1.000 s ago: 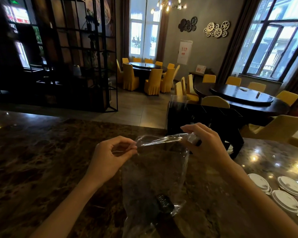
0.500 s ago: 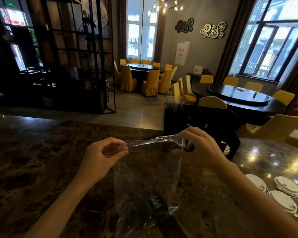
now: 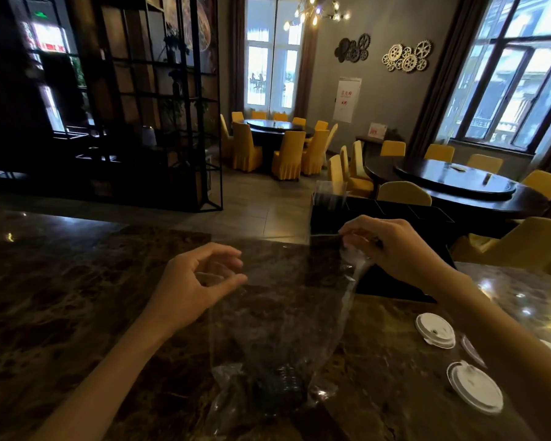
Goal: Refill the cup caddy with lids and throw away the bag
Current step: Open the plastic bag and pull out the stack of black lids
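right hand (image 3: 392, 246) pinching top edge of clear bag (image 3: 277, 329) | bag hanging long-axis down onto worktop (image 3: 77, 297), dark lids (image 3: 280, 381) sitting at bottom | left hand (image 3: 198, 281) loosely curled, gripping nothing, just left of bag | caddy (image 3: 395, 218) far-right, right hand nearer | white lids (image 3: 434, 330) lying near-right

A dark marbled desk (image 3: 77, 297) with glints of lamp light fills the foreground. Beyond it lies a grey tiled floor (image 3: 261, 205). A black open-frame shelf (image 3: 147, 100) stands at the left. Two dark round tables (image 3: 280, 127) (image 3: 452, 183) are ringed by yellow chairs (image 3: 287, 154). Tall bright windows (image 3: 271, 65) (image 3: 522, 78) with dark curtains break the grey wall (image 3: 379, 97), which bears gear ornaments (image 3: 406, 57) and a white poster (image 3: 347, 98). A chandelier (image 3: 315, 12) glows overhead.
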Demonstrator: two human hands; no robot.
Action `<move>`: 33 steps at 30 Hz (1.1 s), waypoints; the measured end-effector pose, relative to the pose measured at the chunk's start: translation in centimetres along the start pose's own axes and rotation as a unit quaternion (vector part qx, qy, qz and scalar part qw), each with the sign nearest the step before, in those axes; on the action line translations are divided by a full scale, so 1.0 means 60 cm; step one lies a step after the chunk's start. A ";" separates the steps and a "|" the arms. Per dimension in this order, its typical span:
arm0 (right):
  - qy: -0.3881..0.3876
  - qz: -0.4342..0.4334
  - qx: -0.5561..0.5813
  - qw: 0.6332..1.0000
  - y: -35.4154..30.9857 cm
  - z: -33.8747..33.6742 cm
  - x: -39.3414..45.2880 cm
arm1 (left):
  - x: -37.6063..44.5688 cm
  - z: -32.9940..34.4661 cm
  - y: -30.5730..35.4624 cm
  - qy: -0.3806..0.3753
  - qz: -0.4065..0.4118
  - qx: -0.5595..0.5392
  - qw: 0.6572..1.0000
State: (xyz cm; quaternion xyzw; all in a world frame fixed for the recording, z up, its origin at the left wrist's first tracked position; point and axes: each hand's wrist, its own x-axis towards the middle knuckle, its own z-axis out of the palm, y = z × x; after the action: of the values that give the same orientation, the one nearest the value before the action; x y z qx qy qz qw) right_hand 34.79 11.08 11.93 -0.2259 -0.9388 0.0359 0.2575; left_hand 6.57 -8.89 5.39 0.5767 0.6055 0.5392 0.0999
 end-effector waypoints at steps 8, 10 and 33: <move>0.113 -0.100 -0.038 0.988 -0.031 -0.007 0.005 | 0.044 -0.010 0.049 0.023 0.050 0.037 0.998; 0.078 -0.163 -0.001 0.984 -0.057 -0.001 0.005 | 0.049 -0.014 0.055 0.019 0.052 0.046 0.997; -0.441 -0.126 0.163 0.874 -0.153 -0.016 0.019 | 0.004 -0.024 0.122 0.102 0.056 0.122 0.986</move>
State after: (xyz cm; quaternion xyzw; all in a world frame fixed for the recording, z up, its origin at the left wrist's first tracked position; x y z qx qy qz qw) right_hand 30.68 3.30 14.95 -0.0213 -0.9562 0.2520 -0.1472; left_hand 9.74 -11.25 11.69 0.5595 0.6407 0.5218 -0.0640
